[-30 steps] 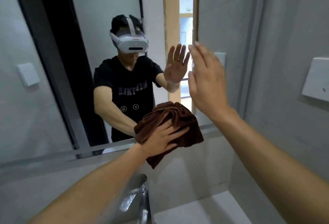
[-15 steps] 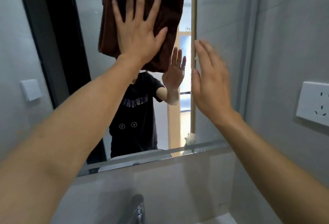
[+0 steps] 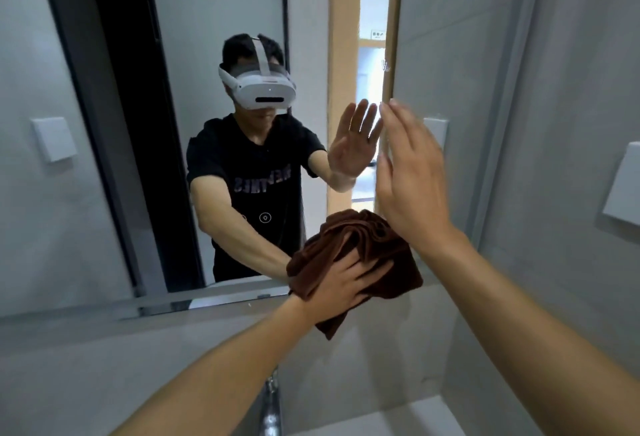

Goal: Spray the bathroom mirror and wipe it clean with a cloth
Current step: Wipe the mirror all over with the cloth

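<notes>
The bathroom mirror (image 3: pixel 214 37) fills the wall ahead and reflects a person wearing a white headset. My left hand (image 3: pixel 343 283) presses a bunched brown cloth (image 3: pixel 363 238) against the glass at the mirror's lower edge, fingers lying across the cloth. A corner of the cloth hangs below the hand onto the grey wall. My right hand (image 3: pixel 412 179) is raised flat with straight fingers, its fingertips at the mirror's right edge, holding nothing. No spray bottle is in view.
A chrome faucet (image 3: pixel 272 408) stands below my left forearm, with the white sink (image 3: pixel 398 421) to its right. A white wall plate (image 3: pixel 623 186) is on the grey right wall, close to my right arm.
My left hand has swept the cloth from the top of the mirror down to its lower edge, and the cloth has bunched up. My right hand has stayed at the mirror's right edge.
</notes>
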{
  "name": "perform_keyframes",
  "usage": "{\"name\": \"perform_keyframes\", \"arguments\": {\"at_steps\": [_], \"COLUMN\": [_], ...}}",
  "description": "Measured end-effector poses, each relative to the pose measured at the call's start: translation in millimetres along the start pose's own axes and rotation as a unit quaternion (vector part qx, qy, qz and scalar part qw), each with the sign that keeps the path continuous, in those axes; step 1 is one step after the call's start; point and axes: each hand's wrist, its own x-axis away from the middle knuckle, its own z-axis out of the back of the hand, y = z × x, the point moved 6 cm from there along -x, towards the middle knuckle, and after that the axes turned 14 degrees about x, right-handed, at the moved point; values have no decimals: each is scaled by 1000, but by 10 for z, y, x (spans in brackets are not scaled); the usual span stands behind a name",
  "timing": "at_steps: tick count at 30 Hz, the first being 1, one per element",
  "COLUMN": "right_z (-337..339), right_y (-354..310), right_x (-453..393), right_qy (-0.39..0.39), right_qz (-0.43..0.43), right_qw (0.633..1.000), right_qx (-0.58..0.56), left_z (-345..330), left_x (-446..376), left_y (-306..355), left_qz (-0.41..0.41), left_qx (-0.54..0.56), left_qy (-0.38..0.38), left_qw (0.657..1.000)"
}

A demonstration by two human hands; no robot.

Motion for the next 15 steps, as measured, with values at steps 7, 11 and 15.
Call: {"name": "perform_keyframes", "arguments": {"at_steps": [7,11,15], "right_z": [223,448,601], "right_y": [-80,-210,-332], "right_x": [-251,-577,-891], "right_qy": [11,62,112], "right_qz": [11,23,41], "right_qw": [1000,998,993], "right_qx": [9,-5,-8], "left_z": [748,1816,2890], "left_x": [-309,-773,-1087], "left_y": [-550,-1368,-2100], "left_qz": [-3,90,192], "left_qx": [-1,-26,-120], "left_qy": [80,178,247], "left_qw": [997,980,942]}}
